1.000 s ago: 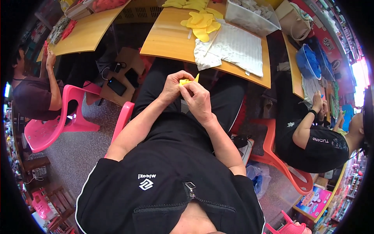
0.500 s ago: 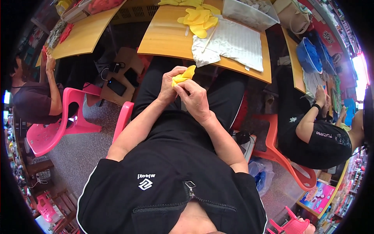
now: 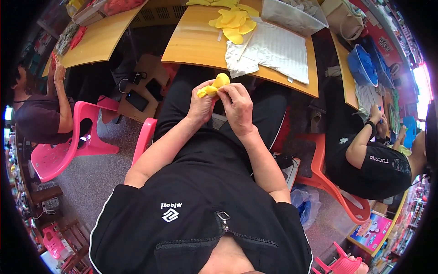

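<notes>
Above my lap, just short of the table edge, both hands are on a small yellow fabric piece (image 3: 221, 81) with a rounded, bulging end pointing up. My left hand (image 3: 200, 106) is wrapped round its lower part, and some of the fabric is hidden in the fingers. The right hand (image 3: 239, 108) pinches the piece at its right side with thumb and fingertips. On the table ahead lies a loose heap of flat yellow fabric pieces (image 3: 232, 23), beside a white striped cloth (image 3: 285, 52). A thin pale stick (image 3: 246, 44) rests on that cloth.
The wooden table (image 3: 187, 45) carries a clear plastic bin (image 3: 296, 20) of pale material at its far right. People sit at tables to my left and right. A pink chair (image 3: 75, 141) and an orange chair (image 3: 319, 169) flank me. Blue baskets (image 3: 362, 66) stand farther right.
The yellow piece now shows a rounded, fuller end where it was a flat pointed flap. My right hand has shifted slightly up and right, its fingertips now at the piece's side.
</notes>
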### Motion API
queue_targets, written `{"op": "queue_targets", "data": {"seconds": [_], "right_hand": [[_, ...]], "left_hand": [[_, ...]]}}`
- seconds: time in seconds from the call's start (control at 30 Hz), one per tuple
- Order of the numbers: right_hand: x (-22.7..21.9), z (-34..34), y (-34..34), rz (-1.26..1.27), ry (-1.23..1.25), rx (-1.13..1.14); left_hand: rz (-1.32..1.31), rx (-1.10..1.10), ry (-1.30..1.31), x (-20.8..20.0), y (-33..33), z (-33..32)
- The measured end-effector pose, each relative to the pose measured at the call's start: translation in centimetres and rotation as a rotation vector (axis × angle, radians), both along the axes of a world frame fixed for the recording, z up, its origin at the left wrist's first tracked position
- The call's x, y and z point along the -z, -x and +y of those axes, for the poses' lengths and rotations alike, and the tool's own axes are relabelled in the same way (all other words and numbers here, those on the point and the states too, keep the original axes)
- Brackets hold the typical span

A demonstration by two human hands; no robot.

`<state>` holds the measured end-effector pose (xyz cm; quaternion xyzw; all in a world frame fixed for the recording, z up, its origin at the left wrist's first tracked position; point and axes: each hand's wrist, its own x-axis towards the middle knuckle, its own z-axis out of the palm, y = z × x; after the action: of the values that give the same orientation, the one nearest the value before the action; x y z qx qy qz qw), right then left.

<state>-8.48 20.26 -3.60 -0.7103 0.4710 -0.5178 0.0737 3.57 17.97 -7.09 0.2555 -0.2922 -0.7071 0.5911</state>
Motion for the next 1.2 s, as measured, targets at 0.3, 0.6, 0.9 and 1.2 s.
{"op": "queue_targets", "data": {"seconds": [0.3, 0.6, 0.9, 1.2], "right_hand": [[-0.5, -0.1, 0.5, -0.244, -0.314, 0.067], [1.8, -0.9, 1.9, -0.641, -0.642, -0.157], [0.9, -1.3, 2.0, -0.818, -0.618, -0.18], [-0.1, -0.5, 1.7, -0.169, -0.229, 0.022]], "left_hand": [[-0.005, 0.063, -0.045, -0.6, 0.9, 0.4], [-0.031, 0.303, -0.019, 0.3, 0.0, 0.4], [-0.199, 0.234, -0.179, 0.4, -1.2, -0.4], [-0.134, 0.186, -0.212, -0.1, -0.9, -0.3]]}}
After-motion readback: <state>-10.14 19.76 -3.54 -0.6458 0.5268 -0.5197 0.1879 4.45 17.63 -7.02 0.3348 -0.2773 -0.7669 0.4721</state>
